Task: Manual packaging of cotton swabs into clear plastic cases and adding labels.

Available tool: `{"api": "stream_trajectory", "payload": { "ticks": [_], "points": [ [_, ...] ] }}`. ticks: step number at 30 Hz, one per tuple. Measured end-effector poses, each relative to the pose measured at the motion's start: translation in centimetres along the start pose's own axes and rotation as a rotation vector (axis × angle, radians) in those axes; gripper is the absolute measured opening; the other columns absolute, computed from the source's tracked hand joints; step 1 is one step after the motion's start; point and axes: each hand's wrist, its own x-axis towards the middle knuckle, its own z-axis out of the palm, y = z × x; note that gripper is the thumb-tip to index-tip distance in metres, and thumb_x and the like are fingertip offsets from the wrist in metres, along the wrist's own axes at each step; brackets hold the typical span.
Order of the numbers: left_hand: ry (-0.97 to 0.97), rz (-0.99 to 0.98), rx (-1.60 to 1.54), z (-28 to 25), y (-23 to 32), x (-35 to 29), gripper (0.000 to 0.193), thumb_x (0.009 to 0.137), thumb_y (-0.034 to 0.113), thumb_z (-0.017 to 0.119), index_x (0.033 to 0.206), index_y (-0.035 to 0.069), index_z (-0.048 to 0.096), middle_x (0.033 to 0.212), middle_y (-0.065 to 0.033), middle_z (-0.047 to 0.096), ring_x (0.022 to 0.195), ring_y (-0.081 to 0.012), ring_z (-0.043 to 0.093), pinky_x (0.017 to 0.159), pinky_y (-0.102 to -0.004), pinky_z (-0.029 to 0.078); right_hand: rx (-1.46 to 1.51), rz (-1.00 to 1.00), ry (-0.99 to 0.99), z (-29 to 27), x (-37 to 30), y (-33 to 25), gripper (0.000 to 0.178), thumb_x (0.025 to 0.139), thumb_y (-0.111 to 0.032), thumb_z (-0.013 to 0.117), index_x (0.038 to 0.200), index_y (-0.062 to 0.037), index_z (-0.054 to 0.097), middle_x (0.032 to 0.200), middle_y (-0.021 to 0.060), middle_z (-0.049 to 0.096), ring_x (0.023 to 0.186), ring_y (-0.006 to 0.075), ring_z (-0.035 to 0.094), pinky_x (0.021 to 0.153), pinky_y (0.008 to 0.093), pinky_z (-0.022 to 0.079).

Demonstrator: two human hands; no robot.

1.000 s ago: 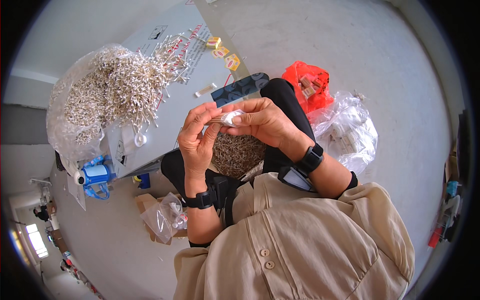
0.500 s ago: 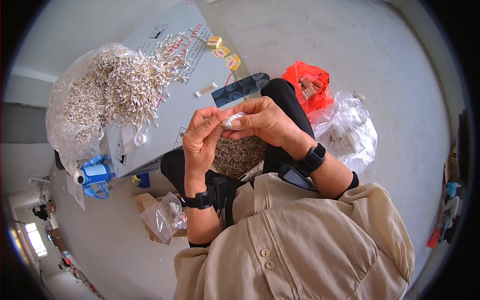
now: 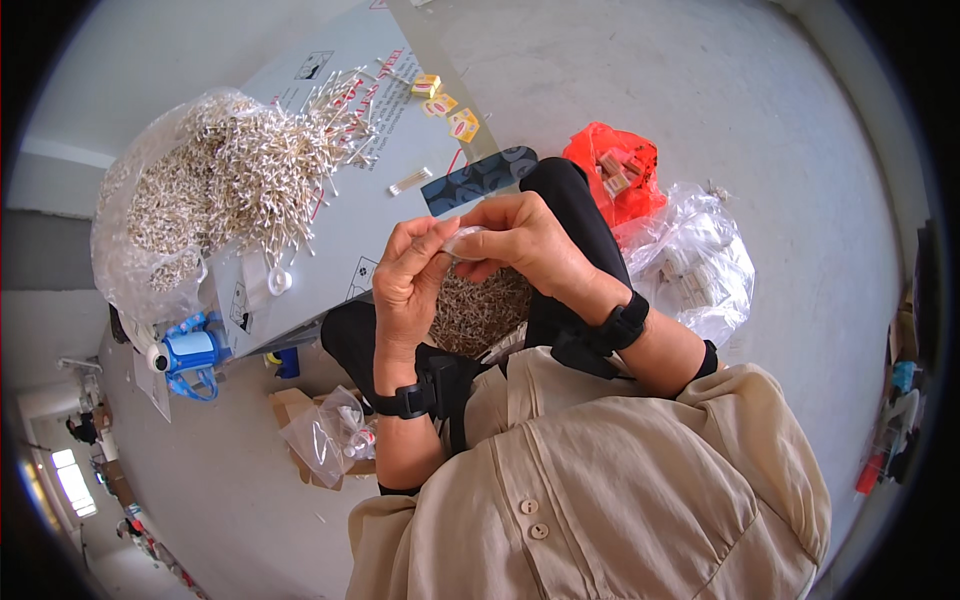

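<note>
Packet of whitish plastic (image 3: 465,240) sits pinched between your left hand (image 3: 408,268) and right hand (image 3: 525,238), swab heap (image 3: 482,310) below the grip; you seem to be closing it, and the next fold likely calls for a steady pinch.

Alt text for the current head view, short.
A person's left hand and right hand pinch a small plastic packet above a pile of thin sticks at their lap. To the left, loose cotton swabs spill from a clear bag onto a table; a red bag sits at right.
</note>
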Motion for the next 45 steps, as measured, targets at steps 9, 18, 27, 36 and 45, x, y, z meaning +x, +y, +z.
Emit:
{"api": "stream_trajectory", "payload": {
  "ticks": [9, 18, 27, 36, 45],
  "points": [
    [0.129, -0.276, -0.656, 1.6, -3.5, -1.3, 0.036, 0.097, 0.020, 0.061, 0.130, 0.003, 0.061, 0.117, -0.0007, 0.062, 0.103, -0.0125, 0.058, 0.085, -0.0285, 0.048, -0.468, -0.595, -0.012, -2.2, 0.4, 0.6, 0.019, 0.083, 0.006, 0.068, 0.100, -0.0009, 0.068, 0.112, 0.0077, 0.065, 0.087, 0.0130, 0.065, 0.072, 0.0268, 0.053],
    [0.018, 0.066, 0.302, -1.3, -2.3, 1.6, 0.031, 0.073, -0.004, 0.075, 0.103, 0.005, 0.067, 0.122, -0.0095, 0.061, 0.110, -0.0239, 0.059, 0.094, -0.0345, 0.046, -0.774, -0.716, -0.088, -3.7, 4.2, 2.1, 0.010, 0.077, 0.006, 0.068, 0.082, 0.0006, 0.062, 0.099, 0.0108, 0.062, 0.082, 0.0235, 0.064, 0.071, 0.0308, 0.052],
    [-0.071, -0.133, 0.200, -0.7, -5.5, 3.7, 0.023, 0.068, -0.010, 0.072, 0.083, 0.001, 0.059, 0.086, -0.0077, 0.060, 0.081, -0.0264, 0.062, 0.069, -0.0371, 0.051, -0.809, -0.669, -0.198, -4.6, 8.4, 2.9, 0.009, 0.077, 0.002, 0.069, 0.081, -0.0004, 0.061, 0.097, 0.0115, 0.062, 0.082, 0.0269, 0.064, 0.071, 0.0327, 0.052],
    [-0.083, -0.009, 0.494, -0.1, -9.5, 2.5, 0.017, 0.066, -0.007, 0.071, 0.072, 0.000, 0.057, 0.079, -0.0090, 0.056, 0.078, -0.0301, 0.059, 0.065, -0.0412, 0.050, -1.193, -0.770, -0.163, -4.8, 10.2, 6.5, 0.015, 0.071, 0.002, 0.068, 0.076, -0.0034, 0.055, 0.089, 0.0092, 0.058, 0.071, 0.0329, 0.063, 0.059, 0.0390, 0.052],
    [-0.080, 0.013, 0.536, 0.2, -8.9, 3.0, 0.021, 0.063, -0.005, 0.075, 0.076, 0.002, 0.061, 0.084, -0.0067, 0.056, 0.082, -0.0282, 0.059, 0.066, -0.0388, 0.051, -1.145, -0.707, -0.114, -4.6, 10.2, 7.1, 0.015, 0.074, 0.001, 0.069, 0.076, -0.0021, 0.054, 0.088, 0.0105, 0.058, 0.071, 0.0338, 0.063, 0.059, 0.0397, 0.052]
  ]
}}
